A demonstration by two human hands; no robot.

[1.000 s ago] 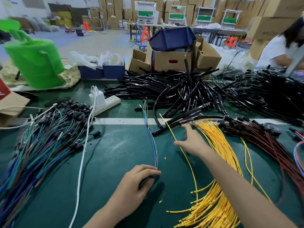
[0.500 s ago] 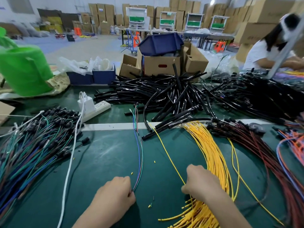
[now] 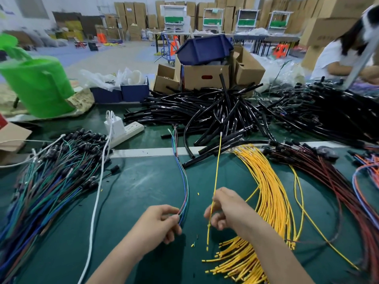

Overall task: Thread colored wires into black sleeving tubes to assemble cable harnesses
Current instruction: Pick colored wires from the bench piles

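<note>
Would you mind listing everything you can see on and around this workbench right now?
black sleeving tubes: a heap, black, bench centre back
yellow wires: a bundle, right of the hands
single yellow wire: one, held upright
thin wires: a few, blue, green, red, bench centre
mixed harnesses: a pile, blue and green, left
red-brown wires: a pile, far right
power strip: one, white, behind the left pile
cardboard box: one, brown, blue bin on top
green bucket: one, far left
other person: one, white top, back right
left hand: pinching the thin wires
right hand: gripping the single yellow wire
</note>
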